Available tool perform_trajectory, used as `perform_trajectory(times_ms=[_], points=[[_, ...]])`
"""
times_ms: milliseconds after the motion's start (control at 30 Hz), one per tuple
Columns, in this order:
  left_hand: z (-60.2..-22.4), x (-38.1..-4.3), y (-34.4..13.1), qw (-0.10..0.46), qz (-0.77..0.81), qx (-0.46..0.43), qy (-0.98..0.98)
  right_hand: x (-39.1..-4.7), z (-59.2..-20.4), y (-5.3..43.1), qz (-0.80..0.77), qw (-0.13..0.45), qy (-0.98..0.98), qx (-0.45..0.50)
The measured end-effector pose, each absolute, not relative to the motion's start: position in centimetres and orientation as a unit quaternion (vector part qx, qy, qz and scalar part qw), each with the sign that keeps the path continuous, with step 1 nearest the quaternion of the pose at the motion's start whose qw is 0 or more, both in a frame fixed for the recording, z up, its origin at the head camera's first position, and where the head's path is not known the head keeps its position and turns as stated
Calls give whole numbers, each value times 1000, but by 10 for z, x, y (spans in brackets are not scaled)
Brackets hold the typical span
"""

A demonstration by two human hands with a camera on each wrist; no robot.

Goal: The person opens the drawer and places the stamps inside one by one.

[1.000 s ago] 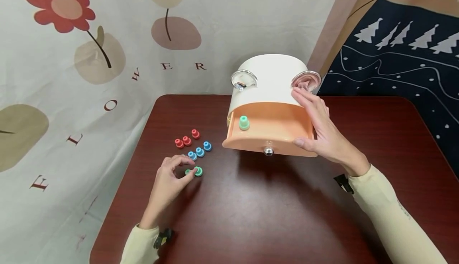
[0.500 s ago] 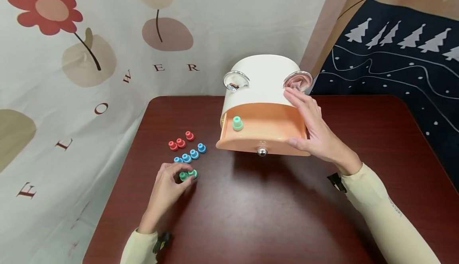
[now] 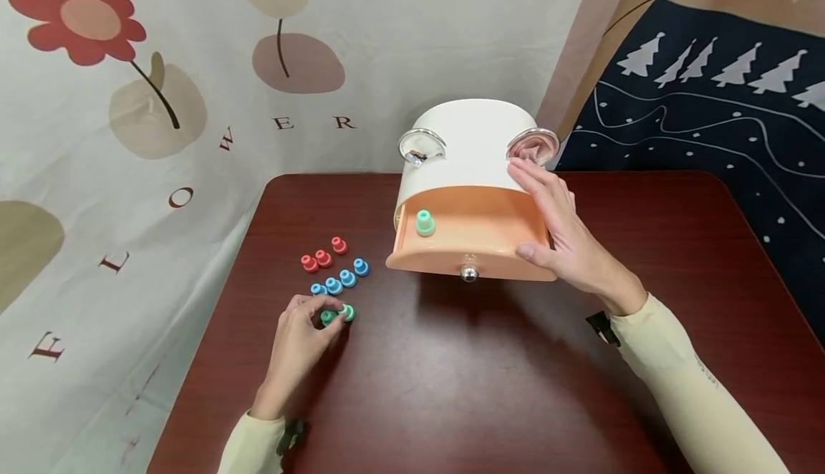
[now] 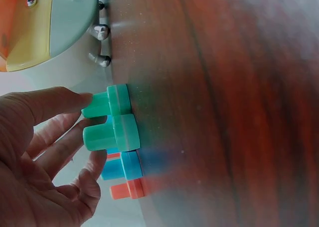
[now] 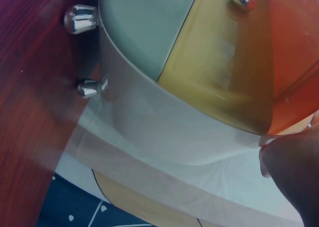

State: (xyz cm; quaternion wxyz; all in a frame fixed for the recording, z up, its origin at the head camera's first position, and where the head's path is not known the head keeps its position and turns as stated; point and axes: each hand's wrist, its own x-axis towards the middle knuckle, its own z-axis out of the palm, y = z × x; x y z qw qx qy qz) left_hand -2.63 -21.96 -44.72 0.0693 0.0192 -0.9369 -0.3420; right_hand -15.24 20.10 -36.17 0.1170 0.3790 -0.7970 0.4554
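In the head view my left hand [image 3: 299, 341] pinches the right one of two green pegs [image 3: 349, 313] on the table. The left wrist view has the thumb against the narrow top of that green peg [image 4: 119, 100], with a second green peg [image 4: 102, 136] beside it. My right hand [image 3: 567, 245] rests on a small white cabinet [image 3: 480, 141], its long fingers extended on the top and the thumb on the front of the pulled-out orange drawer [image 3: 496, 263]. A light green peg [image 3: 425, 223] stands inside the drawer, toward its left.
Several blue pegs [image 3: 347, 278] and three red pegs [image 3: 323, 258] stand in rows behind the green ones. A round silver knob [image 3: 469, 273] projects from the drawer. Below it, a yellow drawer [image 5: 219, 72] and a grey-green drawer [image 5: 144, 27] are closed. A printed cloth [image 3: 387, 30] hangs behind the table.
My left thumb and index finger have closed in on the right green peg. The right hand keeps its place on the cabinet. The whole head view has shifted slightly.
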Motion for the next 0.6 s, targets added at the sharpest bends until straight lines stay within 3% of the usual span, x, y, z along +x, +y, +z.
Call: perform_trajectory(times_ms=[333, 600], points=[[-447, -33, -218, 140, -356, 10, -924, -151, -360, 204, 471, 104, -790, 379], [-417, -34, -203, 226, -422, -24, -878, -151, -360, 203, 467, 98, -792, 381]])
